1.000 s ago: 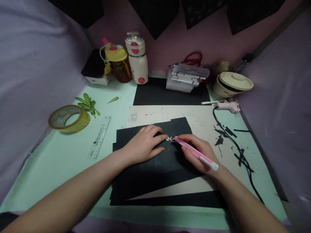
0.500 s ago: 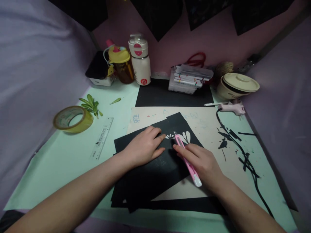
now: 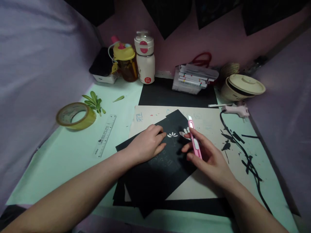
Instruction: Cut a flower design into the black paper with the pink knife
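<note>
My left hand [image 3: 150, 142] rests on a sheet of black paper [image 3: 155, 184], its thumb and index finger apart. White petal-shaped openings [image 3: 172, 134] show in the sheet just right of its fingertips, with faint drawn lines below. My right hand [image 3: 209, 158] is closed around a pink utility knife [image 3: 194, 139], held above the sheet's right side. The knife's blade is out and points away from me, apart from the paper. A second group of white petal shapes [image 3: 184, 133] is partly covered by this hand. Beneath the sheet lies a pale board [image 3: 206, 184].
At left are a tape roll [image 3: 91, 118], a clear ruler [image 3: 105, 136] and green leaves [image 3: 93, 101]. Bottles [image 3: 145, 66] and a marker case [image 3: 194, 77] stand behind. Rightward are a lidded bowl [image 3: 243, 89], a pink glue gun [image 3: 236, 110], its black cord [image 3: 250, 165] and paper scraps [image 3: 225, 145].
My right hand has lifted the knife off the paper and tipped its blade up and away. The black sheet has turned slightly under my left hand. The whole view has shifted a little.
</note>
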A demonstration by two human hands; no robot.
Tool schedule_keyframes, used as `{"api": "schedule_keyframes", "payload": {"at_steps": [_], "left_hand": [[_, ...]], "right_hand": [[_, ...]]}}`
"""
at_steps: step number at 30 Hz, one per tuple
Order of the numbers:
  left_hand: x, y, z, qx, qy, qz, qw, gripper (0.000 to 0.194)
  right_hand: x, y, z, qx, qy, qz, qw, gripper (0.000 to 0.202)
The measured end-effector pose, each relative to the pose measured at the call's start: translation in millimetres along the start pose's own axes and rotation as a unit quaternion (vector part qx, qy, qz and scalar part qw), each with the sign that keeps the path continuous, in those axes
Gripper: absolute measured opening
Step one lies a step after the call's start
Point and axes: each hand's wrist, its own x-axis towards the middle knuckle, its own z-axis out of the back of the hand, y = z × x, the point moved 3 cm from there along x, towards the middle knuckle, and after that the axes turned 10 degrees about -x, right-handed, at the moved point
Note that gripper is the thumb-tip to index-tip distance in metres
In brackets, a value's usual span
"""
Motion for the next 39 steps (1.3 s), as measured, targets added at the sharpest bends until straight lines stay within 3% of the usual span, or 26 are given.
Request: {"api": "schedule_keyframes", "payload": {"at_steps": [4,8,10,18,25,30,33,39], "left_hand": [[-0.3,0.3,-0.5,-0.002,-0.004,-0.001,1.000,0.033],[-0.5,0.5,-0.9,-0.001,-0.005,0.001,1.000,0.032],[-0.4,0.9,-1.3,0.000,-0.005,0.000,1.000,0.032],[0.0,2.1,-1.6,0.004,-0.002,0.003,1.000,0.032],[-0.2,1.4,-1.4,-0.007,-0.002,0.000,1.000,0.032],[-0.3,2.0,-2.0,0.000,-0.003,-0.002,1.000,0.033],[0.2,2.1,-2.0,0.005,-0.001,-0.003,1.000,0.033],[0.8,1.8,-1.1,0.004,0.002,-0.001,1.000,0.033]], "right_hand": [[2.9,-11.6,3.5,-0.078,-0.064,-0.036,0.994,0.061],[1.4,-4.3,3.7,-0.206,-0.067,0.021,0.976,0.037],[0.5,-0.4,3.7,-0.237,-0.061,0.040,0.969,0.034],[-0.2,-6.8,12.7,-0.149,-0.028,-0.072,0.986,0.043],[0.3,-6.8,13.2,-0.131,-0.052,-0.070,0.988,0.034],[0.5,-8.1,12.1,-0.106,-0.057,-0.115,0.986,0.029],[2.0,-6.6,13.2,-0.136,-0.050,-0.117,0.982,0.030],[1.8,-2.8,9.4,-0.300,-0.011,-0.040,0.953,0.036]]}}
